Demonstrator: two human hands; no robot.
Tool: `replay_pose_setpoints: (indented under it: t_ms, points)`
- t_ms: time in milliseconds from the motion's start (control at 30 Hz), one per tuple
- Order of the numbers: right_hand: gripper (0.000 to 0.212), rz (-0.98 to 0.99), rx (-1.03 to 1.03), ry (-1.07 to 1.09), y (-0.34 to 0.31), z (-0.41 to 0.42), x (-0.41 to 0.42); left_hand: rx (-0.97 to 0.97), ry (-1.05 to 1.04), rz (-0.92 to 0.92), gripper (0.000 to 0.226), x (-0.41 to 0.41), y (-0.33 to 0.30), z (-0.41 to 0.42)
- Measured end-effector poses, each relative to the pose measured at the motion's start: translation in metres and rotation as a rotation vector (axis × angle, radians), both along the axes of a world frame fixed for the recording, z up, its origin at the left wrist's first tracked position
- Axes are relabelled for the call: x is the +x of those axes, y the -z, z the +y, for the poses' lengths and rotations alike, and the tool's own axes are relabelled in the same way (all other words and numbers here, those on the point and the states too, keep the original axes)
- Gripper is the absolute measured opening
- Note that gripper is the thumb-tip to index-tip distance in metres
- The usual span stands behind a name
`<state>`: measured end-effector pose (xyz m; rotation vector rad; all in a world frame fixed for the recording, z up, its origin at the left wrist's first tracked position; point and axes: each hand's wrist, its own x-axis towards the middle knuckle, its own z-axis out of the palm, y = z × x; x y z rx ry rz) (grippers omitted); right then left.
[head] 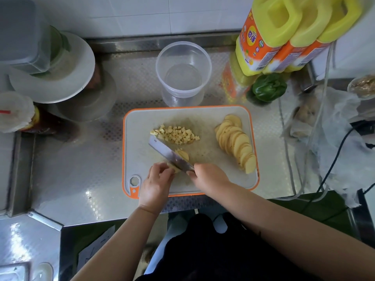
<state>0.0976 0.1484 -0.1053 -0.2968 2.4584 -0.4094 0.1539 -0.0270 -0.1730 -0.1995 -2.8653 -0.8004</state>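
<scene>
A pale cutting board (pixel 142 122) with an orange rim lies on the steel counter. On it are a heap of small potato cubes (pixel 176 134) and a fanned row of potato slices (pixel 236 142) at the right. My right hand (pixel 209 176) grips the handle of a cleaver (pixel 166 152), whose blade angles up and left across a small stack of potato strips (pixel 182 155). My left hand (pixel 157 179) has its fingers curled on the near end of that potato, beside the blade.
A clear plastic tub (pixel 183 72) stands behind the board. Yellow oil jugs (pixel 284 33) and a green pepper (pixel 268 89) sit at the back right, with cables and a plastic bag (pixel 334 126) at the right. Plates and containers (pixel 50 67) crowd the left.
</scene>
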Motion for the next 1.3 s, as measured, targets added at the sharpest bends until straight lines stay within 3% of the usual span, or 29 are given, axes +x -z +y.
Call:
replay_pose_setpoints:
  t_ms: [233, 367, 567, 667, 767, 1033, 1300]
  points:
    - [0.026, 0.248, -0.01, -0.078, -0.007, -0.008, 0.02, -0.037, 0.085, 0.039, 0.018, -0.003, 0.007, -0.009]
    - [0.038, 0.19, 0.136, -0.026, -0.003, -0.015, 0.023, -0.032, 0.072, 0.052, 0.019, -0.004, 0.008, -0.006]
    - [0.045, 0.166, 0.129, 0.011, -0.002, -0.021, 0.024, -0.024, 0.038, 0.038, 0.014, -0.007, 0.011, -0.005]
    - [0.024, 0.131, 0.072, -0.032, -0.007, -0.018, 0.014, -0.027, 0.05, 0.046, 0.011, -0.006, 0.011, -0.005]
    - [0.036, -0.042, 0.013, 0.022, 0.0, -0.007, 0.002, -0.048, 0.059, 0.05, 0.012, -0.006, 0.011, -0.005]
    - [0.035, 0.101, 0.0, -0.079, -0.013, -0.005, 0.006, -0.066, 0.046, 0.096, 0.012, -0.008, 0.009, -0.004]
    - [0.031, 0.105, 0.015, -0.083, -0.01, -0.007, 0.009, -0.074, 0.031, 0.086, 0.02, -0.008, 0.011, -0.002]
